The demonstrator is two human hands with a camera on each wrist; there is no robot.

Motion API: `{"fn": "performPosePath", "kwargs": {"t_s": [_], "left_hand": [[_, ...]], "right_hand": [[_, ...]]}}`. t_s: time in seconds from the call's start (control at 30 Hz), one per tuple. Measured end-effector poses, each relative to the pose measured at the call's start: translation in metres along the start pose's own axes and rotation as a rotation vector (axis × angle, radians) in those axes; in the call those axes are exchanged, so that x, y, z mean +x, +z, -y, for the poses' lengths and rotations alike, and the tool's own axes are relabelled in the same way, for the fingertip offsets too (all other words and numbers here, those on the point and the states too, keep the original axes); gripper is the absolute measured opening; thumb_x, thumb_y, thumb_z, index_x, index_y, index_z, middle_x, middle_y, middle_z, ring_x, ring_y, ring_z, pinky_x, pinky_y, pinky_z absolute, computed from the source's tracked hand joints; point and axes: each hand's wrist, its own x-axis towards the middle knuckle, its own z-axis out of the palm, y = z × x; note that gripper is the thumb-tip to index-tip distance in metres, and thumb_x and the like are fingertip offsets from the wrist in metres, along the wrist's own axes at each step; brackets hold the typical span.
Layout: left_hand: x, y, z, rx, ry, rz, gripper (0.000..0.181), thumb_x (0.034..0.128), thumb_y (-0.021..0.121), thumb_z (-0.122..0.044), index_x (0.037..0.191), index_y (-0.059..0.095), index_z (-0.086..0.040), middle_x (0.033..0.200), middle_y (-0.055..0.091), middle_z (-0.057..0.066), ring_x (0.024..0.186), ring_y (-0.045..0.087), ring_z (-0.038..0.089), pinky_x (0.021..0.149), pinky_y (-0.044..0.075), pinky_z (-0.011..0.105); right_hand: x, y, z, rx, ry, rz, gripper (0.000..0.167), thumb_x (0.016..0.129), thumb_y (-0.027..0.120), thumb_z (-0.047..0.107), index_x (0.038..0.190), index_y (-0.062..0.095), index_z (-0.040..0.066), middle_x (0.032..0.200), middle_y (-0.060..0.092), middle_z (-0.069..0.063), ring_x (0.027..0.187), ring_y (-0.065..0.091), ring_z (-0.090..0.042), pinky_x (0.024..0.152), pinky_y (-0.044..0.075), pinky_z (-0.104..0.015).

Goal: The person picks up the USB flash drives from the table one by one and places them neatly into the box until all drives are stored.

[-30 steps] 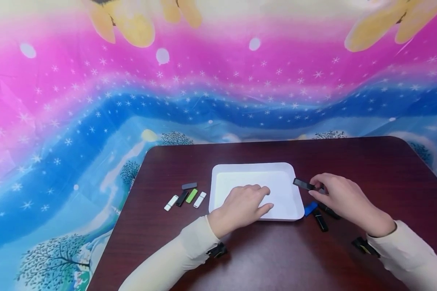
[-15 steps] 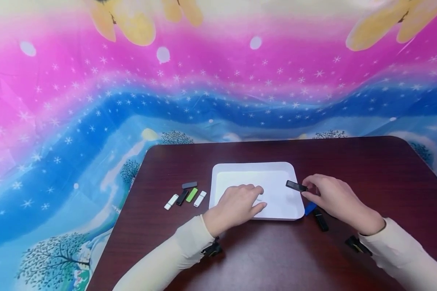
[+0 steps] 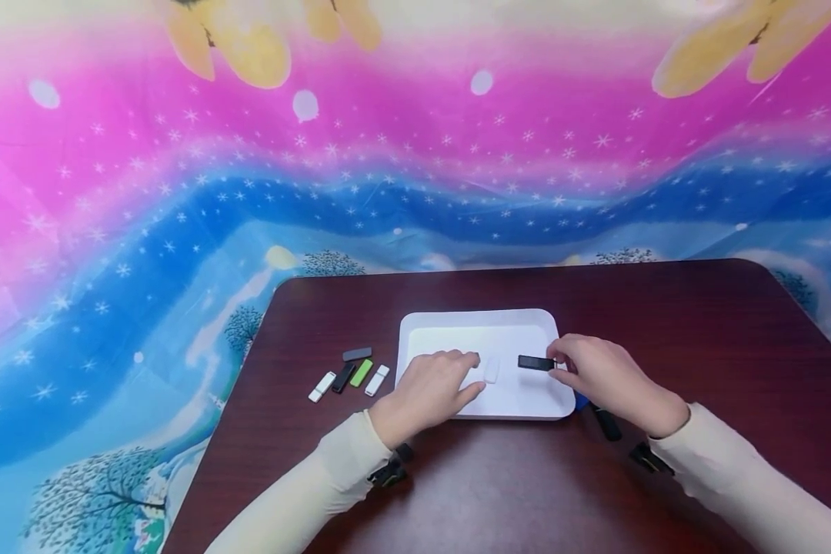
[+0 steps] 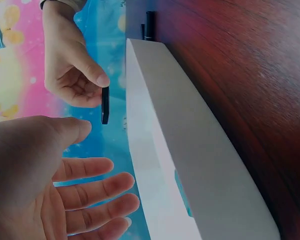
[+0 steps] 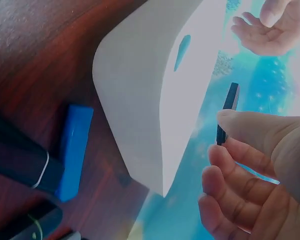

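R hand (image 3: 605, 377) pinches black USB stick (image 3: 535, 362) by its 3 o'clock end, thumb vs fingers, prob so the far end is free. Stick's up over tray (image 3: 478, 338), tip at 9. L hand (image 3: 429, 388): fingers loose, nothing held, tray's 8 o'clock, prob idle. Pale stick (image 3: 492, 368) mid-tray. Five sticks (image 3: 362, 372) at 9 on table (image 3: 498, 477), prob spread for easy pickup. Blue stick (image 5: 76, 150) at 4.

Dark red-brown table (image 3: 498, 485): white tray (image 3: 478, 318); five USB sticks (image 3: 361, 373) left of it; blue stick (image 5: 76, 150), black sticks (image 3: 607, 425) right.
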Motion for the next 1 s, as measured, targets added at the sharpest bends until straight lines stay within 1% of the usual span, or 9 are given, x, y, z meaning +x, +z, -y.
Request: {"fn": "performPosePath", "kwargs": {"t_s": [0.13, 0.3, 0.43, 0.57, 0.67, 0.77, 1.0], "left_hand": [[-0.002, 0.003, 0.006, 0.001, -0.011, -0.001, 0.033, 0.0988, 0.061, -0.045, 0.118, 0.07, -0.019, 0.096, 0.075, -0.004, 0.079, 0.07, 0.012, 0.059, 0.053, 0.029], [-0.002, 0.006, 0.01, -0.004, -0.012, 0.003, 0.034, 0.0993, 0.061, -0.045, 0.118, 0.07, -0.018, 0.095, 0.074, -0.003, 0.077, 0.068, 0.012, 0.058, 0.052, 0.028], [-0.001, 0.007, 0.012, -0.008, -0.018, 0.009, 0.034, 0.0993, 0.061, -0.044, 0.118, 0.07, -0.018, 0.094, 0.075, -0.003, 0.075, 0.067, 0.011, 0.058, 0.051, 0.027], [-0.002, 0.01, 0.014, -0.014, -0.018, 0.012, 0.033, 0.0992, 0.061, -0.044, 0.117, 0.07, -0.018, 0.093, 0.074, -0.003, 0.073, 0.065, 0.011, 0.056, 0.049, 0.026], [-0.002, 0.012, 0.016, -0.02, -0.018, 0.011, 0.033, 0.0994, 0.061, -0.044, 0.117, 0.069, -0.017, 0.093, 0.074, -0.002, 0.073, 0.065, 0.011, 0.057, 0.05, 0.027], [-0.003, 0.014, 0.018, -0.025, -0.024, 0.009, 0.034, 0.0994, 0.061, -0.043, 0.118, 0.069, -0.016, 0.094, 0.074, -0.001, 0.074, 0.066, 0.012, 0.058, 0.051, 0.028], [-0.004, 0.02, 0.022, -0.031, -0.035, 0.028, 0.033, 0.0995, 0.061, -0.043, 0.117, 0.069, -0.017, 0.092, 0.073, -0.001, 0.072, 0.064, 0.011, 0.056, 0.049, 0.026]], "right_hand": [[0.007, 0.007, 0.006, -0.023, -0.036, 0.015, 0.022, 0.082, 0.084, 0.016, 0.101, 0.075, 0.011, 0.089, 0.072, 0.0, 0.071, 0.057, -0.009, 0.06, 0.048, -0.029], [0.013, 0.016, 0.013, -0.063, -0.066, 0.059, 0.02, 0.08, 0.085, 0.014, 0.097, 0.075, 0.013, 0.088, 0.072, 0.001, 0.071, 0.06, -0.008, 0.064, 0.053, -0.032], [0.015, 0.023, 0.016, -0.086, -0.093, 0.097, 0.019, 0.08, 0.085, 0.012, 0.095, 0.075, 0.014, 0.087, 0.073, 0.002, 0.071, 0.061, -0.007, 0.064, 0.053, -0.033], [0.019, 0.03, 0.018, -0.094, -0.089, 0.127, 0.017, 0.08, 0.085, 0.012, 0.094, 0.075, 0.014, 0.085, 0.072, 0.002, 0.07, 0.059, -0.007, 0.064, 0.052, -0.034], [0.02, 0.034, 0.017, -0.097, -0.08, 0.145, 0.016, 0.08, 0.085, 0.012, 0.092, 0.075, 0.014, 0.082, 0.071, 0.003, 0.067, 0.055, -0.007, 0.062, 0.049, -0.032], [0.02, 0.038, 0.016, -0.089, -0.086, 0.145, 0.014, 0.08, 0.084, 0.011, 0.09, 0.075, 0.013, 0.078, 0.069, 0.003, 0.065, 0.051, -0.007, 0.061, 0.047, -0.03], [0.019, 0.043, 0.015, -0.089, -0.122, 0.118, 0.013, 0.078, 0.085, 0.009, 0.085, 0.074, 0.014, 0.075, 0.069, 0.004, 0.063, 0.052, -0.006, 0.06, 0.047, -0.03]]}}
